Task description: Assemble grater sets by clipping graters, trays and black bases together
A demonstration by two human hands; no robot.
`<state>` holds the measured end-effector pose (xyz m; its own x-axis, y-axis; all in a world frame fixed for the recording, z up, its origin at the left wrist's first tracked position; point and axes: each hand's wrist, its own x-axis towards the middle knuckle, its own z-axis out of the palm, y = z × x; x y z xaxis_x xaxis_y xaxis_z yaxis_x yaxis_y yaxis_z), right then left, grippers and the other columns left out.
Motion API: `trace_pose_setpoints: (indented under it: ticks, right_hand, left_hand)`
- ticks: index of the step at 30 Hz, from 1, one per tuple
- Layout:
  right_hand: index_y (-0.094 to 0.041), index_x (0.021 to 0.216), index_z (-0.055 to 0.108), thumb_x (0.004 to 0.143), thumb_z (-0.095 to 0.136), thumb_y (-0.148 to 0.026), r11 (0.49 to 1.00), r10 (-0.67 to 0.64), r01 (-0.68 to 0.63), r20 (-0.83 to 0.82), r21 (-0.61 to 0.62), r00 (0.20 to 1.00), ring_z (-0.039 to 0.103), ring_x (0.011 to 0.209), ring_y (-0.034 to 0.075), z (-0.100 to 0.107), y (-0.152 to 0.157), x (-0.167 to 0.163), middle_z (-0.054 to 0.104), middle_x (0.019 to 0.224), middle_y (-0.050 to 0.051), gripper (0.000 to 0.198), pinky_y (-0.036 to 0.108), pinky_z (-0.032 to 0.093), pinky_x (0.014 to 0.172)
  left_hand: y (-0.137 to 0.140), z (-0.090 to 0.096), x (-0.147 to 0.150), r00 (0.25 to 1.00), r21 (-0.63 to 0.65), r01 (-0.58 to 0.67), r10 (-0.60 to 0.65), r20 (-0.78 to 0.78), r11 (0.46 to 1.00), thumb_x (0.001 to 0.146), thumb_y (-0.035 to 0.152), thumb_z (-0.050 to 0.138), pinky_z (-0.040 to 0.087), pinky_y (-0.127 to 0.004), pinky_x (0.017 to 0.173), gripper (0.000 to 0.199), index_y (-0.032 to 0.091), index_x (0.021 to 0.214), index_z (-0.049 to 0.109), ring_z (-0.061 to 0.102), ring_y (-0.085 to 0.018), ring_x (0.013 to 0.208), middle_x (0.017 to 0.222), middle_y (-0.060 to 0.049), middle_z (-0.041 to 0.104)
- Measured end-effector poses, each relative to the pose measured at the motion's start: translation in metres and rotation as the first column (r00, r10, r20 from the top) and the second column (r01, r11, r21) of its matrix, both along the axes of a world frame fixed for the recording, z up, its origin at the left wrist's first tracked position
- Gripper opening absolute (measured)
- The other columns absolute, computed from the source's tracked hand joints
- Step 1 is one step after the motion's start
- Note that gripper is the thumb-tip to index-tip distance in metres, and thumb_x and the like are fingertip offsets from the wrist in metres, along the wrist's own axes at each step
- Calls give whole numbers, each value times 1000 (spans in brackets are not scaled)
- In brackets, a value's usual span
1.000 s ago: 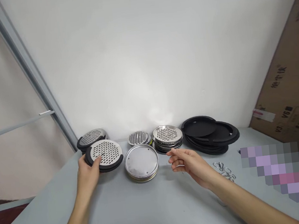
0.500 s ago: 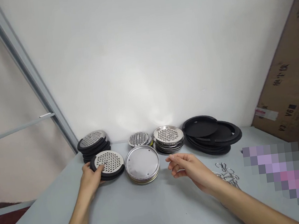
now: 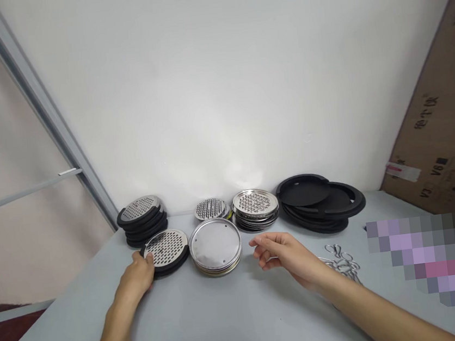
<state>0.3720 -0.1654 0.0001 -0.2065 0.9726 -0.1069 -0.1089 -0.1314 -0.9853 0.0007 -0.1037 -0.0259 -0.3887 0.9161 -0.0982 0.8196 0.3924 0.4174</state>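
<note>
My left hand (image 3: 139, 271) grips the left edge of a round grater (image 3: 166, 248), a perforated metal disc in a black rim. Its thumb is on top near the rim, and the other fingers are mostly hidden. The grater lies low at the table, beside a stack of plain round metal plates (image 3: 215, 244). Right of those plates, my right hand (image 3: 280, 253) hovers with loosely curled fingers and nothing visible in them. Behind the held grater stands a stack of similar black-rimmed graters (image 3: 141, 216).
Metal grater discs (image 3: 210, 209) and a taller stack of them (image 3: 255, 204) stand by the wall. Large black round holders (image 3: 322, 206) are piled to their right. Bent wire pieces (image 3: 343, 267) lie near my right forearm, and a cardboard box (image 3: 440, 130) stands at the right.
My left hand has lowered the grater slightly, and its thumb has drawn back toward the rim. The right hand keeps nearly the same place and shape.
</note>
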Motion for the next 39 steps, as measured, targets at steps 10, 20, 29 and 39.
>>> trace_pose_setpoints:
  ticks: [10, 20, 29, 39]
  right_hand:
    - [-15, 89, 68, 77, 68, -48, 1000, 10, -10, -7, -3, 1000, 61, 66, 15, -2, 0, 1, 67, 77, 5, 36, 31, 50, 66]
    - [-14, 88, 68, 75, 69, -48, 1000, 12, -12, 4, 6, 1000, 60, 64, 14, -5, 2, 1, 66, 76, 4, 36, 30, 49, 65]
    - [-15, 75, 66, 72, 69, -49, 997, -58, 52, 114, 57, 992, 59, 61, 14, -10, 7, 0, 64, 69, 1, 34, 28, 47, 60]
    - [-16, 70, 64, 73, 67, -47, 998, -16, 6, 182, 55, 983, 58, 56, 13, -27, 11, -8, 64, 64, 0, 32, 27, 46, 57]
  left_hand:
    - [-5, 3, 0, 999, -42, 20, -21, -31, 999, 92, 42, 29, 47, -38, 66, 54, 1, 121, 47, 68, -31, 65, 67, -16, 69]
    - [-31, 90, 77, 937, 313, 235, -129, -324, 920, 88, 48, 47, 45, -33, 71, 42, 22, 119, 58, 65, -29, 90, 90, -8, 72]
    - [-7, 58, 141, 820, 261, 463, -297, -488, 847, 87, 25, 55, 44, -34, 82, 28, 18, 112, 63, 57, -30, 108, 110, -13, 64]
    - [8, 40, 119, 868, 178, 401, -310, -388, 899, 87, 28, 52, 46, -33, 81, 23, 16, 101, 66, 64, -28, 96, 101, -13, 67]
